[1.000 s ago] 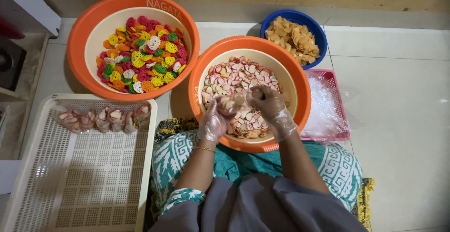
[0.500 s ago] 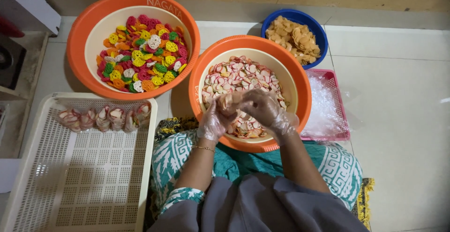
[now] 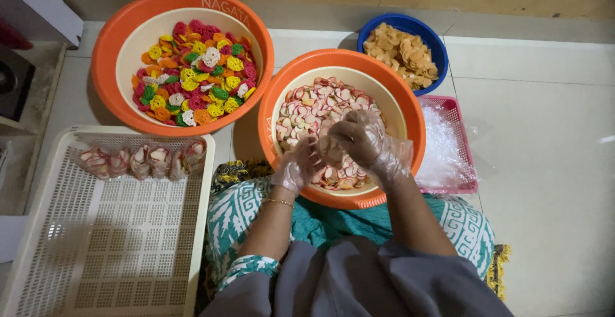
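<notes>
Gloved left hand [image 3: 296,168] and right hand [image 3: 360,139] meet over the orange basin [image 3: 410,109], fingers closed on pink-white crackers [image 3: 330,150], beside a white tray [image 3: 96,253] holding filled packets [image 3: 141,161].

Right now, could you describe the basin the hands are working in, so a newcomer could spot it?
Two orange basins sit on the tiled floor. It is the nearer orange basin, beside the blue bowl. Its crackers are pink and white, not multicoloured.
</notes>
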